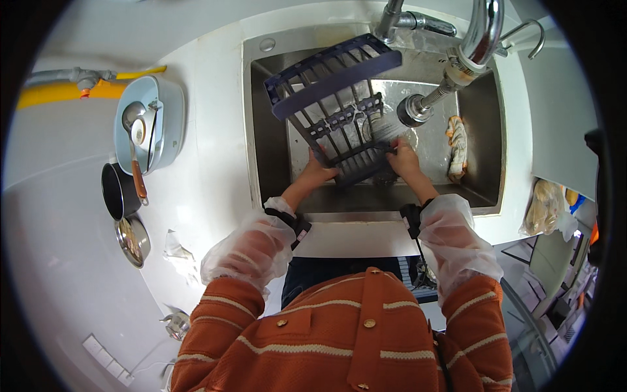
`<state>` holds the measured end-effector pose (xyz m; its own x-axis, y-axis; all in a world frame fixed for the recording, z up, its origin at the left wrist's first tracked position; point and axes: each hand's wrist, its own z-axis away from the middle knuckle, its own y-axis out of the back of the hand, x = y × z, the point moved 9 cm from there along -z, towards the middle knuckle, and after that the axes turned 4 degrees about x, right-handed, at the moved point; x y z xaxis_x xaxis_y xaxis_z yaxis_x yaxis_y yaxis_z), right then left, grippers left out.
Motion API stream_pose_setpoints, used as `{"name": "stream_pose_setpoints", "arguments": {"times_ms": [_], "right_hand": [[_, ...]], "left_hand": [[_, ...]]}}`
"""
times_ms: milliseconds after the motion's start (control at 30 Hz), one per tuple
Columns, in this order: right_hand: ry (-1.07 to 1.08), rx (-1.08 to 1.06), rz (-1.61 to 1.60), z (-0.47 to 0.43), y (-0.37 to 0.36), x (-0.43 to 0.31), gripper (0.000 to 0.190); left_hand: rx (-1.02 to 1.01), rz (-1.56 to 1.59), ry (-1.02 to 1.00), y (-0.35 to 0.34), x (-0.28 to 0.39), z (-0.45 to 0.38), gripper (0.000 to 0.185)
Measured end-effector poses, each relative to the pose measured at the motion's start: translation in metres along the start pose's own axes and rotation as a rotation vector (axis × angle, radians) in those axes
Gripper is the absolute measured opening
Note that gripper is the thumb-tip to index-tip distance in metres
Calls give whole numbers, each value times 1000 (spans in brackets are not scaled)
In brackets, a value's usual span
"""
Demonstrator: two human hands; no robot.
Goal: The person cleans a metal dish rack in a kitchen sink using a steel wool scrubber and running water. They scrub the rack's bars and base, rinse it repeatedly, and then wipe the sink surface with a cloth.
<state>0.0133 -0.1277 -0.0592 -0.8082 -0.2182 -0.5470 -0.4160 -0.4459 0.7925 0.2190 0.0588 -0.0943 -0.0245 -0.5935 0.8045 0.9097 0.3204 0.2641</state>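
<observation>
Over the stainless steel sink (279, 196), a dark plastic slatted rack (338, 88) is held tilted by both hands. My left hand (317, 169) grips its lower left corner, the fingers partly hidden by the rack. At the lower right corner, my right hand (404, 156) pinches the edge. Water sprays from the faucet's spray head (415, 110) onto the rack's right side, just above my right hand. A folded, stained cloth (457, 147) lies in the sink on the right. Clear plastic sleeves cover both forearms.
Left on the counter (215, 147) stand a light blue basin (169, 117) with a ladle (133, 117), a black pot (115, 191) and a steel bowl (132, 240). A second tap (426, 22) and a thin curved spout (534, 36) rise behind the sink. A plastic bag (541, 208) sits at the right.
</observation>
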Motion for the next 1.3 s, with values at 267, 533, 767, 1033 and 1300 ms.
{"name": "stream_pose_setpoints", "arguments": {"times_ms": [267,533,767,1033,1300], "right_hand": [[6,-310,5,1,-37,-13,53],[-24,-391,176,6,-59,8,63],[174,-474,196,20,-35,-16,51],[93,-489,-66,24,6,-46,35],[3,-305,-176,18,48,-8,34]], "left_hand": [[-48,165,64,36,103,17,74],[-94,264,109,33,89,12,63],[-238,73,211,5,55,-19,57],[222,-454,-258,54,124,-10,25],[-345,363,-21,-126,149,-31,18]]}}
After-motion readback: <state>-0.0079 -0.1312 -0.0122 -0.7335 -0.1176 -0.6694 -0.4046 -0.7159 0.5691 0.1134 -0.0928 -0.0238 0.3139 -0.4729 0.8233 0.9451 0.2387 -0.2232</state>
